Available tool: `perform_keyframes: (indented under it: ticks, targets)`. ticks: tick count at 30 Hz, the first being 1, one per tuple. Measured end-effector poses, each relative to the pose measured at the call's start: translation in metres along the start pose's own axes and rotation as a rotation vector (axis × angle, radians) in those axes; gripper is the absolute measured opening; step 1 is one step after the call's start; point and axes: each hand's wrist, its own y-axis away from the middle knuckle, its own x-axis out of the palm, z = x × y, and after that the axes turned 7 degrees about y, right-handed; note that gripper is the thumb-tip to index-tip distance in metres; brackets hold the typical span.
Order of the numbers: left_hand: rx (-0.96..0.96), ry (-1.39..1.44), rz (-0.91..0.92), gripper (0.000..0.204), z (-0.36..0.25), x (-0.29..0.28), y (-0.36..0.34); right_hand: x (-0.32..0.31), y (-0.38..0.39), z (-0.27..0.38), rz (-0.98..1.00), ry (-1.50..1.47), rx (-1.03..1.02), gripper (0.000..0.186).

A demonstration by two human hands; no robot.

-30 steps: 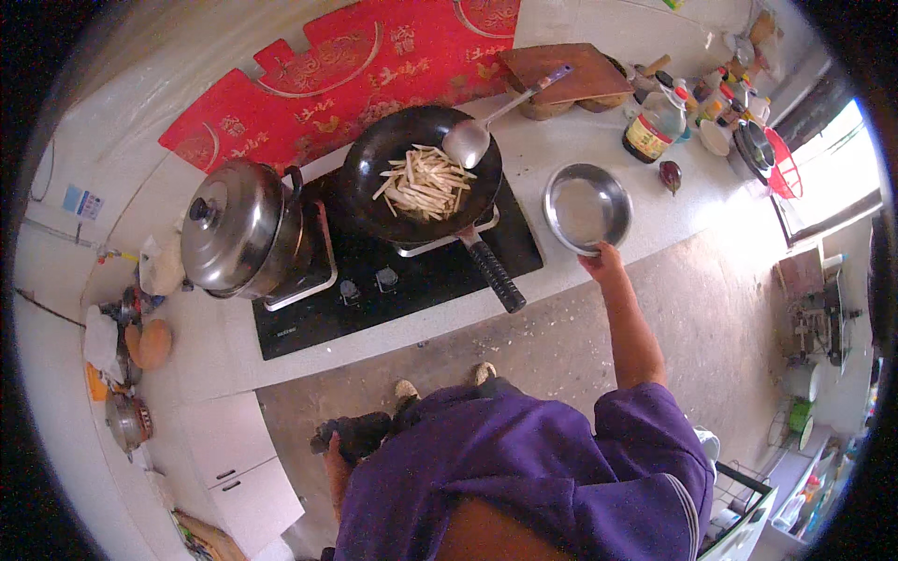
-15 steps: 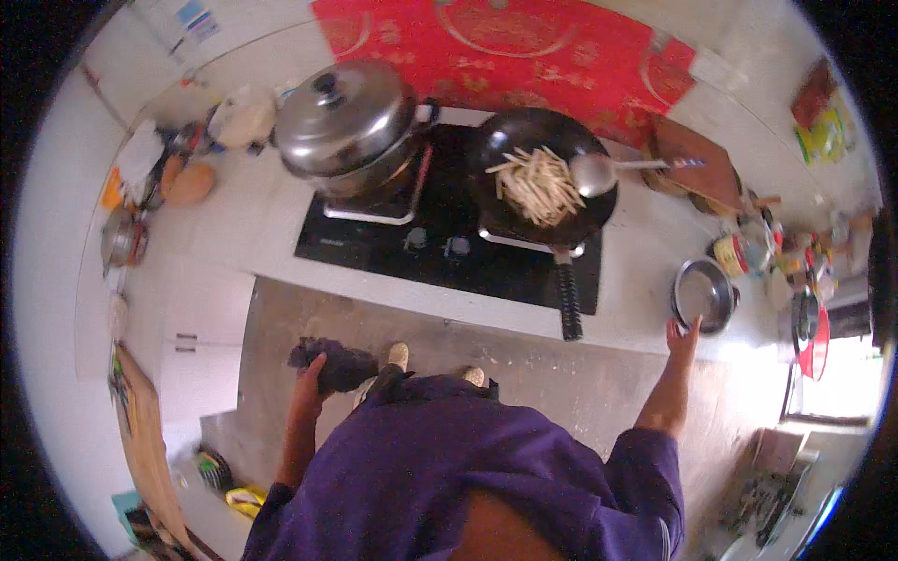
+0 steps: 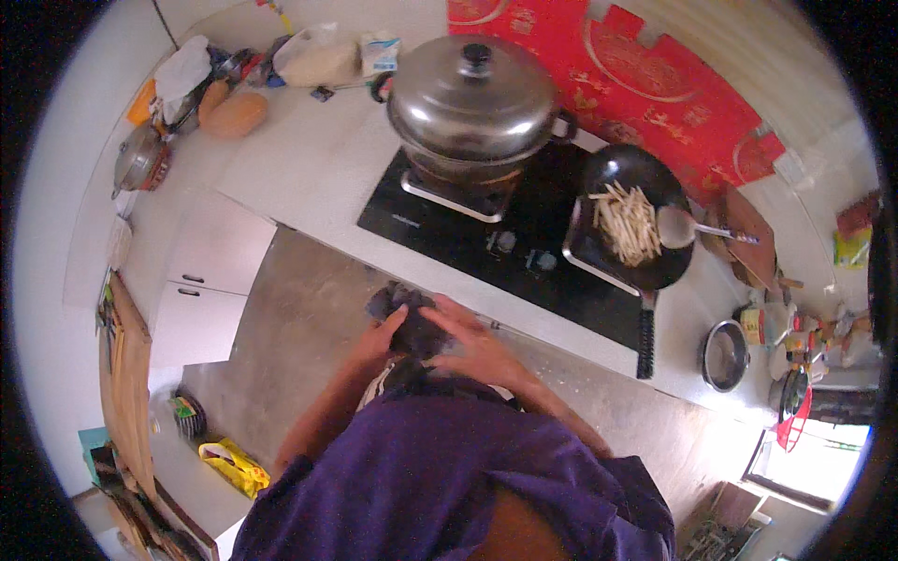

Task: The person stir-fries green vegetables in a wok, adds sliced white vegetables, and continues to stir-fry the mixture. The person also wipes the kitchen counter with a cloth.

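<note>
A bunched dark purple-grey cloth [image 3: 417,338] is in front of my body, below the counter edge. My left hand [image 3: 382,335] is closed on its left side, with the thumb lying on top. From the right, my right hand [image 3: 479,348] reaches to the same cloth, its fingers stretched out against it and the thumb apart. Part of the cloth is hidden behind the hands. On the counter at the right stands a round metal bowl [image 3: 725,355], with no hand on it.
A large lidded steel pot [image 3: 472,103] sits on the left burner of the black gas stove [image 3: 440,234]. On the right burner, a black wok [image 3: 672,187] holds pale strips [image 3: 629,222] and a ladle [image 3: 675,226]; its handle [image 3: 645,341] sticks out toward me. Bottles and jars [image 3: 781,323] crowd the far right.
My right hand has let go of the metal bowl and come over to the cloth. My left hand has raised the cloth toward the middle. The view has turned leftward.
</note>
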Motion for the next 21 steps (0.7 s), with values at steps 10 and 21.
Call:
perform_keyframes:
  ticks: [10,21]
  targets:
    - [0.220,0.230,0.088,0.063,-0.109,-0.138,-0.004,0.076,-0.247,-0.011,-0.385,-0.040,-0.036,0.025]
    - [-0.059,0.377,-0.246,0.062,-0.069,-0.287,0.008,0.182,-0.365,-0.094,-0.308,0.970,0.364,0.044]
